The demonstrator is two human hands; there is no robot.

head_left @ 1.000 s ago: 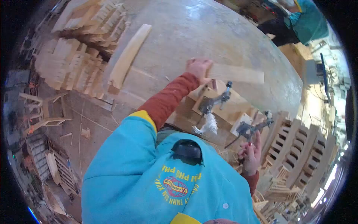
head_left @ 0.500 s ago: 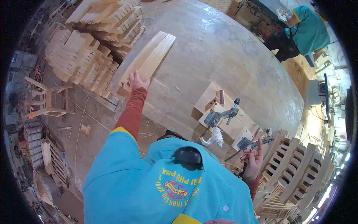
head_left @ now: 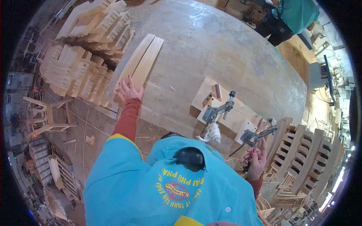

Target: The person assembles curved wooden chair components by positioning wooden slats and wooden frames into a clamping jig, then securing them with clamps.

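Observation:
Two long, slightly curved wooden slats (head_left: 146,60) lie side by side on the table's left part, with a narrow gap between them. My left hand (head_left: 129,91) rests on their near ends, fingers spread. My right hand (head_left: 256,161) is beside the right toggle clamp (head_left: 250,137), index finger stretched out and the other fingers loosely bent, with nothing seen in it. A second toggle clamp (head_left: 213,112) is fixed on the same wooden jig (head_left: 233,115), a white rag (head_left: 212,132) hanging below it.
Stacks of curved wooden pieces (head_left: 64,67) stand left of the grey table (head_left: 196,49). More slatted wooden parts (head_left: 298,154) are piled at the right. A person in a green shirt (head_left: 299,15) works beyond the far right edge. A wooden frame (head_left: 49,116) stands on the floor at left.
My left hand has gone from gripping the slats' near end to lying spread on them. The gap between the slats has widened. My right hand stays by the clamp; the view has shifted slightly.

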